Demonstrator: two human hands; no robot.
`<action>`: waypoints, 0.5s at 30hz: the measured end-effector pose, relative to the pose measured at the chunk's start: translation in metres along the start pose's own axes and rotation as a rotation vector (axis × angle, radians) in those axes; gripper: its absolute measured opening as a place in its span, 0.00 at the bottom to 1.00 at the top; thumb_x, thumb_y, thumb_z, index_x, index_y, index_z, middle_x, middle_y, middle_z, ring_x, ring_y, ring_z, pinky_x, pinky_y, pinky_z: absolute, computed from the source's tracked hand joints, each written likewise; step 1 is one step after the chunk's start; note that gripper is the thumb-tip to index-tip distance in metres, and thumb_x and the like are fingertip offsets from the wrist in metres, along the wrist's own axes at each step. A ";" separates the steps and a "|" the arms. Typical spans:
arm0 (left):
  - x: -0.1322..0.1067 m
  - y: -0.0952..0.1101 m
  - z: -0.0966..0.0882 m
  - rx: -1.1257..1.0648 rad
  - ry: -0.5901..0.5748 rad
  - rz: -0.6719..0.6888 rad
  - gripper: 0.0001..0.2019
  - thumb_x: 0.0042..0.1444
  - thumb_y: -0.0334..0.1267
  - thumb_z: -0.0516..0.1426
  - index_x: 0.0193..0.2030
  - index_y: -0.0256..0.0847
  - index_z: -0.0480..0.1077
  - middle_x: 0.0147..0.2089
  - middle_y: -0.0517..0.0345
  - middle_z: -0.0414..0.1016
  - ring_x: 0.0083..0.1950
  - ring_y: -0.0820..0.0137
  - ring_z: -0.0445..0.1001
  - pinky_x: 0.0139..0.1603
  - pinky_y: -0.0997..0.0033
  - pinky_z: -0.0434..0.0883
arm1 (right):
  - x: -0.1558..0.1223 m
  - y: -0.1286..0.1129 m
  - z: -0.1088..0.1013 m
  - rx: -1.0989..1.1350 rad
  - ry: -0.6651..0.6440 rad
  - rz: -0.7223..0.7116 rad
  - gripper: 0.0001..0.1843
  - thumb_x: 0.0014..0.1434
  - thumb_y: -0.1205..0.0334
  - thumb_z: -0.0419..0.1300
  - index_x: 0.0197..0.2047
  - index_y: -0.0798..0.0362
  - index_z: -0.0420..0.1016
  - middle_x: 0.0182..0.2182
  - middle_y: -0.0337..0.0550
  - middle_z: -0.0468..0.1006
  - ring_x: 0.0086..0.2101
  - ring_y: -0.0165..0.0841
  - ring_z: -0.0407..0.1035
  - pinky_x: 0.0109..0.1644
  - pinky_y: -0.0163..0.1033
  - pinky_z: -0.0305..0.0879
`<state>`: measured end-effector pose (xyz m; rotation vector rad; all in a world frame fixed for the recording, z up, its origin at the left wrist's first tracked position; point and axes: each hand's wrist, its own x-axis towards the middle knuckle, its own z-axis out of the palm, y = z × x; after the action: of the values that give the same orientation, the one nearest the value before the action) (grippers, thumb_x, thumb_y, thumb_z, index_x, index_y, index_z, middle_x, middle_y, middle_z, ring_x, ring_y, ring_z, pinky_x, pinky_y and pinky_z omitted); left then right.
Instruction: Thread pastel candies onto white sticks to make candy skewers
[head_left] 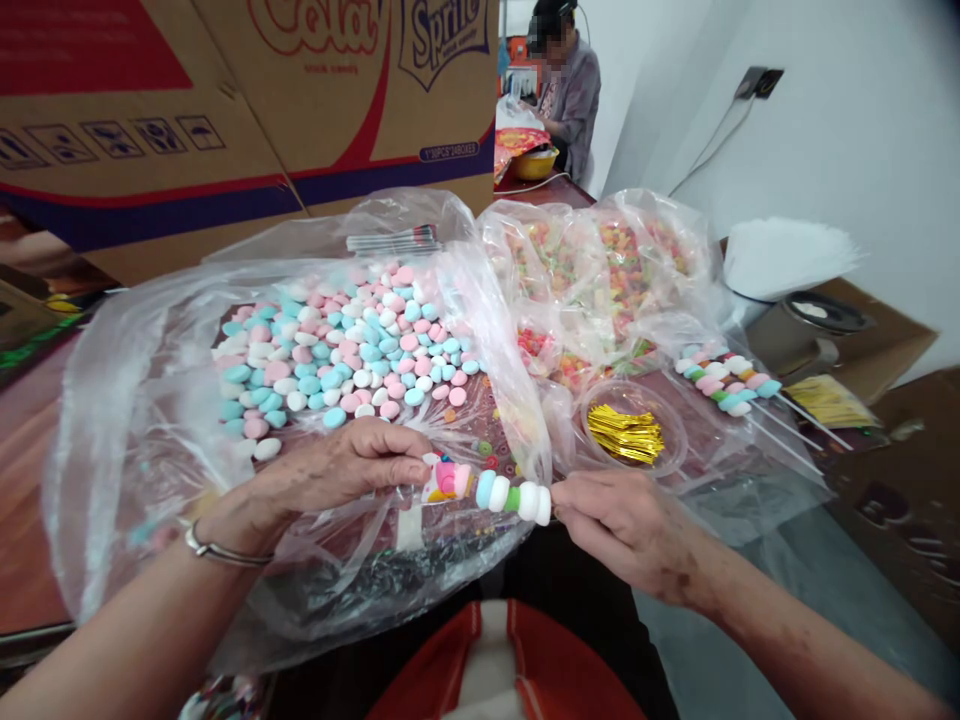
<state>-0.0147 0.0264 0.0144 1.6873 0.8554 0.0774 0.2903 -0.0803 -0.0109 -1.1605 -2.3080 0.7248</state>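
Observation:
Between my two hands a candy skewer (491, 491) lies level, strung with white, pale blue, green, pink and orange pieces. The fingers of my left hand (375, 462) pinch a pink and white figured piece at its left end. My right hand (622, 520) is closed at the other end, by the white pieces; the stick itself is hidden in that grip. Just beyond my left hand, pink, white and blue candies (352, 350) are heaped on a clear plastic bag (97, 420). Small ring-shaped gummies (487, 455) lie under the plastic near the skewer.
Gold twist ties (626, 435) fill a round clear tub right of centre. Finished-looking candy skewers (724, 380) lie at the right, before a metal mug (802, 335). Bags of colourful gummies (622, 260) stand behind. A large cardboard box (247, 130) walls the back left; another person (574, 90) sits beyond.

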 end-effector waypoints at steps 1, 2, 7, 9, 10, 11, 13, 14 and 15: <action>0.000 0.000 0.000 0.002 0.002 0.003 0.16 0.60 0.46 0.59 0.29 0.35 0.72 0.26 0.64 0.60 0.29 0.76 0.56 0.29 0.78 0.57 | 0.000 -0.001 -0.001 0.016 -0.025 0.012 0.11 0.65 0.70 0.49 0.30 0.53 0.66 0.24 0.34 0.64 0.25 0.26 0.56 0.32 0.35 0.48; 0.000 0.000 0.000 0.000 0.000 0.007 0.16 0.60 0.46 0.59 0.28 0.35 0.71 0.25 0.65 0.59 0.28 0.76 0.56 0.28 0.78 0.57 | 0.000 -0.002 -0.001 0.033 -0.048 0.024 0.11 0.65 0.70 0.48 0.30 0.53 0.65 0.24 0.34 0.63 0.25 0.26 0.56 0.32 0.35 0.48; -0.002 -0.004 0.000 -0.002 0.000 0.028 0.16 0.59 0.48 0.60 0.30 0.35 0.74 0.27 0.62 0.63 0.30 0.75 0.59 0.29 0.77 0.58 | 0.001 -0.007 -0.006 0.147 -0.103 0.078 0.12 0.67 0.66 0.47 0.30 0.52 0.62 0.24 0.32 0.61 0.25 0.25 0.54 0.31 0.35 0.47; -0.004 -0.005 0.001 -0.006 0.011 0.046 0.16 0.60 0.48 0.60 0.32 0.35 0.75 0.28 0.61 0.66 0.30 0.75 0.60 0.30 0.77 0.59 | 0.003 -0.008 -0.007 0.186 -0.116 0.103 0.12 0.67 0.66 0.47 0.30 0.51 0.60 0.23 0.31 0.60 0.25 0.25 0.54 0.31 0.34 0.47; -0.004 -0.004 0.002 -0.012 0.015 0.056 0.16 0.60 0.48 0.60 0.33 0.35 0.76 0.28 0.61 0.66 0.30 0.75 0.61 0.30 0.77 0.59 | 0.003 -0.009 -0.007 0.195 -0.125 0.116 0.12 0.67 0.66 0.48 0.30 0.51 0.59 0.23 0.31 0.60 0.25 0.25 0.54 0.30 0.34 0.46; -0.005 -0.004 0.002 -0.019 0.017 0.063 0.16 0.60 0.48 0.60 0.33 0.35 0.76 0.28 0.61 0.67 0.30 0.75 0.61 0.30 0.78 0.59 | 0.003 -0.009 -0.006 0.197 -0.134 0.129 0.12 0.67 0.66 0.48 0.29 0.51 0.59 0.23 0.31 0.59 0.24 0.25 0.54 0.30 0.34 0.46; -0.005 -0.002 0.003 -0.033 0.020 0.075 0.15 0.60 0.47 0.60 0.33 0.35 0.76 0.28 0.61 0.67 0.30 0.75 0.62 0.30 0.78 0.60 | 0.002 -0.009 -0.003 0.177 -0.143 0.145 0.13 0.67 0.66 0.49 0.29 0.51 0.58 0.22 0.30 0.58 0.23 0.25 0.52 0.29 0.35 0.45; -0.005 -0.001 0.004 -0.035 0.019 0.079 0.14 0.60 0.46 0.60 0.32 0.35 0.75 0.28 0.61 0.67 0.30 0.76 0.61 0.29 0.78 0.59 | 0.002 -0.008 -0.001 0.154 -0.130 0.145 0.13 0.67 0.67 0.49 0.29 0.51 0.59 0.22 0.30 0.59 0.23 0.25 0.52 0.29 0.35 0.46; -0.005 -0.001 0.004 -0.032 0.019 0.079 0.14 0.60 0.45 0.60 0.32 0.35 0.75 0.27 0.62 0.67 0.29 0.76 0.60 0.29 0.79 0.59 | 0.001 -0.007 0.002 0.125 -0.099 0.137 0.13 0.67 0.67 0.49 0.29 0.51 0.60 0.22 0.30 0.60 0.23 0.25 0.53 0.29 0.35 0.47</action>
<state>-0.0168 0.0201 0.0146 1.6924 0.7976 0.1602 0.2845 -0.0835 -0.0081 -1.2595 -2.2427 0.9821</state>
